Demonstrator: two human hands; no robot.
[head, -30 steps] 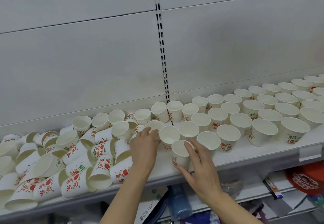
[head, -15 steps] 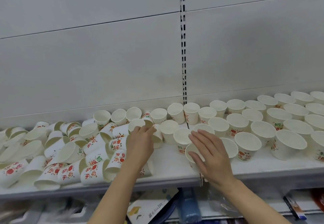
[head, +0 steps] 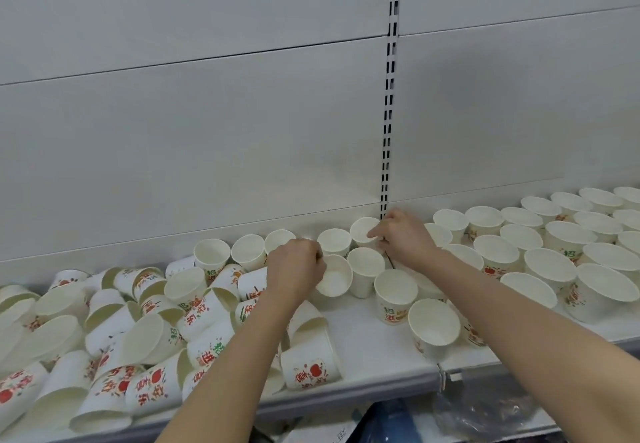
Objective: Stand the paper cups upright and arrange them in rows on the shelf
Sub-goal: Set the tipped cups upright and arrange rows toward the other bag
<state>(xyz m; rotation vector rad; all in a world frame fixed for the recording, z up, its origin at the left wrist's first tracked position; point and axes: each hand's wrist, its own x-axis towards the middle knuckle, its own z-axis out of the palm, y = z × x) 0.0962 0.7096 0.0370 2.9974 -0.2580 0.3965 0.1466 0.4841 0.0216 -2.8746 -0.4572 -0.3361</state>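
Observation:
Many white paper cups with red and green print cover the white shelf point(head: 374, 356). On the right, several upright cups point(head: 540, 259) stand in rows. On the left, a heap of cups point(head: 114, 342) lies tipped over. My left hand point(head: 294, 269) grips a tilted cup point(head: 334, 276) by its rim, its mouth facing me. My right hand point(head: 401, 234) reaches to the back row and pinches the rim of an upright cup point(head: 362, 229) by the back panel. More upright cups point(head: 433, 326) stand near the front edge under my right forearm.
A slotted metal upright point(head: 389, 96) runs down the white back panel behind my right hand. Bare shelf surface lies between my forearms. Below the shelf edge sit a blue object point(head: 394, 418) and a clear plastic bag point(head: 485, 415).
My right hand left the front cup and reached back to the rear row. My left hand took hold of a cup and tilted it. The view shifted left.

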